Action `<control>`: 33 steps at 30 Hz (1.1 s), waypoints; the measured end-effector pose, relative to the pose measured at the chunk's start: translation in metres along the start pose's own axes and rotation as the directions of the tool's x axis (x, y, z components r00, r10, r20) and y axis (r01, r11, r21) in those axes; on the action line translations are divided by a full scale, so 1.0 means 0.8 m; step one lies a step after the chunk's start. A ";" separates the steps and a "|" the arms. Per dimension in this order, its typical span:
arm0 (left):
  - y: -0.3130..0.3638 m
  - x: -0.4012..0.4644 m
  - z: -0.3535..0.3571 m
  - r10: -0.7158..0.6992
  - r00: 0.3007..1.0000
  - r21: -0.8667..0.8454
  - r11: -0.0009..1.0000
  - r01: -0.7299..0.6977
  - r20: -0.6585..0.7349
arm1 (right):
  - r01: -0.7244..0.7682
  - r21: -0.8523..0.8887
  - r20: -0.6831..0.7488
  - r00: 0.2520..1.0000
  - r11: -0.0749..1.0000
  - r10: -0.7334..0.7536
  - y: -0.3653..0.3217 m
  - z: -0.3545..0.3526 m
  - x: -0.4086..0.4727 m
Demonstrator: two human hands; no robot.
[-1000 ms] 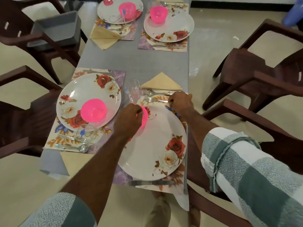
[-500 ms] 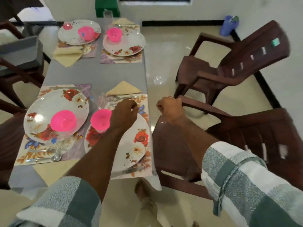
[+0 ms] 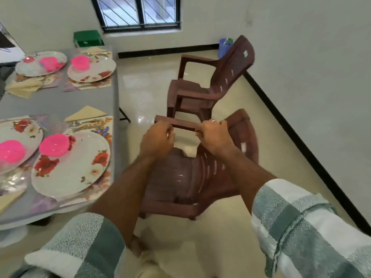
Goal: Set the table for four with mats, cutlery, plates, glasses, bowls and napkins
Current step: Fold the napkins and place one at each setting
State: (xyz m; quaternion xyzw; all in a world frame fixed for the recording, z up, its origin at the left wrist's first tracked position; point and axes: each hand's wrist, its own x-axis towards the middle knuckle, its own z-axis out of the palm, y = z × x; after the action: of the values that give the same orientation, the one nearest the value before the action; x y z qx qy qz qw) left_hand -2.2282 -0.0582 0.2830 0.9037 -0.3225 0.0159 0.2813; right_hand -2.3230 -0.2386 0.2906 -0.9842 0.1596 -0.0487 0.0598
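A brown plastic chair (image 3: 200, 177) stands right of the grey table (image 3: 60, 101). My left hand (image 3: 157, 138) and my right hand (image 3: 213, 135) both grip its far armrest (image 3: 183, 125). On the table's near right corner lies a floral mat (image 3: 100, 125) with a flowered plate (image 3: 74, 167), a pink bowl (image 3: 54, 145) on the plate, cutlery (image 3: 84, 123) and a folded tan napkin (image 3: 85, 113). Another plate with a pink bowl (image 3: 11, 152) sits to its left. Two more set places (image 3: 91, 69) lie at the far end.
A second brown chair (image 3: 210, 83) stands behind the first, near the right wall. A green stool (image 3: 87, 38) sits under the window, and a blue container (image 3: 223, 47) rests in the far corner. Tiled floor lies between table and chairs.
My left hand left the pink bowl on the plate and moved right onto the chair armrest beside my right hand. The view swung right, away from the table.
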 end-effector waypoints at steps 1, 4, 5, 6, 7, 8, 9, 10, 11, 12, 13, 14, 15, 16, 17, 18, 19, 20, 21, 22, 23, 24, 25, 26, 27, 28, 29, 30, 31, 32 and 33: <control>0.033 -0.010 0.017 0.001 1.000 -0.021 1.000 -0.001 0.012 | -0.008 0.014 -0.022 1.000 1.000 0.008 0.032 -0.010 -0.024; 0.114 -0.024 0.060 0.026 0.997 -0.032 0.999 -0.023 0.070 | -0.035 0.033 -0.052 0.998 0.999 0.037 0.118 -0.034 -0.081; 0.134 -0.026 0.070 0.038 0.995 -0.031 0.999 -0.036 0.091 | -0.042 0.047 -0.047 0.998 0.998 0.044 0.141 -0.037 -0.095; 0.158 -0.027 0.081 0.053 0.993 -0.037 0.998 -0.049 0.106 | -0.051 0.052 -0.047 0.997 0.997 0.053 0.170 -0.043 -0.108; 0.179 -0.027 0.090 0.063 0.991 -0.042 0.997 -0.058 0.117 | -0.063 0.050 -0.050 0.997 0.997 0.065 0.195 -0.045 -0.117; 0.203 -0.023 0.097 0.081 0.990 -0.037 0.996 -0.077 0.119 | -0.077 0.047 -0.058 0.995 0.996 0.079 0.222 -0.048 -0.123; 0.222 -0.018 0.105 0.095 0.988 -0.023 0.995 -0.093 0.124 | -0.092 0.057 -0.055 0.994 0.994 0.095 0.245 -0.049 -0.126; 0.238 -0.011 0.112 0.100 0.986 -0.004 0.995 -0.100 0.132 | -0.098 0.067 -0.046 0.994 0.993 0.101 0.263 -0.050 -0.127; 0.256 -0.001 0.123 0.095 0.985 0.011 0.995 -0.098 0.142 | -0.097 0.080 -0.040 0.994 0.992 0.100 0.285 -0.053 -0.124; 0.270 0.009 0.133 0.084 0.985 0.017 0.996 -0.087 0.152 | -0.089 0.090 -0.038 0.995 0.992 0.093 0.303 -0.054 -0.119; 0.286 0.022 0.146 0.080 0.985 0.023 0.996 -0.085 0.154 | -0.074 0.094 -0.043 0.996 0.993 0.078 0.322 -0.056 -0.110; 0.299 0.036 0.158 0.084 0.984 0.030 0.995 -0.090 0.155 | -0.058 0.098 -0.048 0.997 0.994 0.062 0.340 -0.058 -0.099; 0.310 0.049 0.169 0.095 0.982 0.043 0.994 -0.103 0.162 | -0.045 0.105 -0.046 0.998 0.993 0.050 0.355 -0.058 -0.088; 0.325 0.068 0.187 0.106 0.979 0.056 0.992 -0.117 0.172 | -0.042 0.120 -0.033 0.998 0.992 0.046 0.376 -0.061 -0.072; 0.336 0.085 0.203 0.103 0.977 0.063 0.991 -0.117 0.186 | -0.043 0.132 -0.025 0.999 0.990 0.046 0.396 -0.061 -0.057; 0.350 0.109 0.224 0.098 0.976 0.069 0.991 -0.113 0.192 | -0.033 0.134 -0.040 0.998 0.990 0.039 0.422 -0.062 -0.037; 0.360 0.131 0.243 0.082 0.978 0.076 0.992 -0.099 0.194 | -0.021 0.127 -0.061 0.998 0.992 0.029 0.446 -0.062 -0.021; 0.369 0.151 0.260 0.069 0.979 0.086 0.993 -0.086 0.191 | -0.012 0.120 -0.077 0.997 0.993 0.022 0.468 -0.062 -0.007; 0.383 0.181 0.281 0.058 0.980 0.087 0.993 -0.076 0.192 | -0.019 0.120 -0.077 0.997 0.993 0.028 0.500 -0.066 0.013; 0.394 0.206 0.298 0.050 0.980 0.078 0.995 -0.067 0.193 | -0.026 0.121 -0.073 0.997 0.992 0.035 0.528 -0.070 0.030; 0.410 0.234 0.315 0.044 0.979 0.065 0.996 -0.058 0.201 | -0.032 0.114 -0.069 0.997 0.993 0.040 0.560 -0.076 0.050; 0.425 0.261 0.328 0.036 0.977 0.056 0.997 -0.049 0.210 | -0.045 0.108 -0.070 0.996 0.993 0.052 0.589 -0.081 0.069; 0.438 0.284 0.337 0.042 0.976 0.063 0.996 -0.056 0.214 | -0.052 0.103 -0.081 0.995 0.993 0.061 0.612 -0.085 0.087; 0.453 0.313 0.346 0.046 0.976 0.074 0.995 -0.063 0.211 | -0.058 0.101 -0.084 0.994 0.993 0.067 0.637 -0.090 0.112; 0.465 0.337 0.353 0.050 0.978 0.081 0.994 -0.068 0.204 | -0.057 0.098 -0.081 0.995 0.994 0.065 0.656 -0.094 0.134; 0.475 0.364 0.360 0.052 0.980 0.082 0.994 -0.069 0.194 | -0.042 0.091 -0.077 0.996 0.995 0.049 0.673 -0.097 0.162; 0.482 0.388 0.366 0.053 0.981 0.078 0.995 -0.068 0.185 | -0.019 0.087 -0.070 0.997 0.996 0.025 0.685 -0.100 0.187; 0.487 0.411 0.372 0.050 0.983 0.072 0.995 -0.063 0.178 | 0.011 0.082 -0.065 0.998 0.997 -0.006 0.693 -0.101 0.211; 0.488 0.440 0.379 0.030 0.985 0.067 0.997 -0.041 0.167 | 0.047 0.080 -0.052 0.998 0.996 -0.043 0.702 -0.102 0.244; 0.487 0.465 0.386 0.008 0.988 0.062 0.998 -0.017 0.153 | 0.080 0.081 -0.043 0.996 0.994 -0.076 0.708 -0.101 0.272; 0.483 0.492 0.393 -0.023 0.990 0.058 0.998 0.016 0.136 | 0.123 0.078 -0.038 0.992 0.989 -0.120 0.715 -0.098 0.305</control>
State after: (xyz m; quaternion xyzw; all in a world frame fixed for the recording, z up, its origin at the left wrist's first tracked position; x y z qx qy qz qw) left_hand -2.1929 -0.6920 0.2936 0.9134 -0.3315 -0.0397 0.2327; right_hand -2.2777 -0.8637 0.3108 -0.9879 0.0982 -0.0750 0.0934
